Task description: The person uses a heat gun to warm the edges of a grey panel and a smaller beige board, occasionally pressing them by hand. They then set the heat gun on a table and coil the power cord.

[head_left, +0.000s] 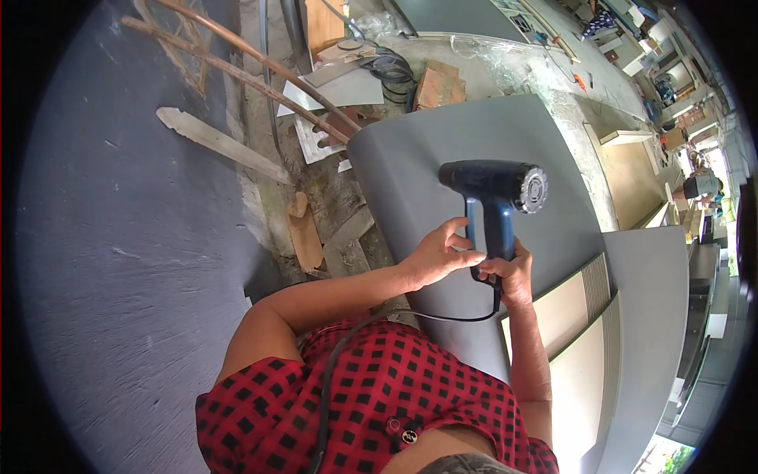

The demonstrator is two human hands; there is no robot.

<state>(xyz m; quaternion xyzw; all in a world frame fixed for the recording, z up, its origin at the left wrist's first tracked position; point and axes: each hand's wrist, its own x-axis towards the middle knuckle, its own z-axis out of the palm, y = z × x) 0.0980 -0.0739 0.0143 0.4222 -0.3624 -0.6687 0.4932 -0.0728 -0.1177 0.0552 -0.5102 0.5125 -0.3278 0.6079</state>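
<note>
Both hands on one blue heat gun [497, 189], raised over the curved grey panel [442, 150]: right hand [512, 272] wrapped around the grip, left hand [437, 254] curled, fingertips at the handle. Better kept level, nozzle clear of the black cord [410, 316].

Heat gun [496, 193]: dark blue body, silver round nozzle end, pistol-grip handle. Held above the grey panel [442, 158]. Black cord [347, 347] trails from handle base across my shirt.

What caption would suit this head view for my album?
Both hands, left and right, grip a blue heat gun over a grey panel.
</note>
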